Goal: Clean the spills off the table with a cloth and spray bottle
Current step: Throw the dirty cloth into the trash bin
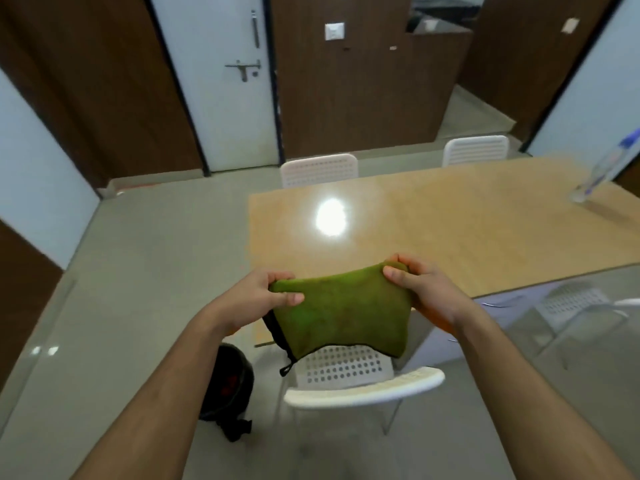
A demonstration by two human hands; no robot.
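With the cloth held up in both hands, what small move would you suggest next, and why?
Probably free the right hand and reach for the bottle. Both hands pinch the cloth in the air above the table, and the bottle stands untouched at its far right.

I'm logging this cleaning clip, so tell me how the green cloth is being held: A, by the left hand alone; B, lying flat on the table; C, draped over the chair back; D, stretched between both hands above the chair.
D: the left hand and the right hand each pinch an upper corner of the green cloth, which hangs in the air above the white chair.
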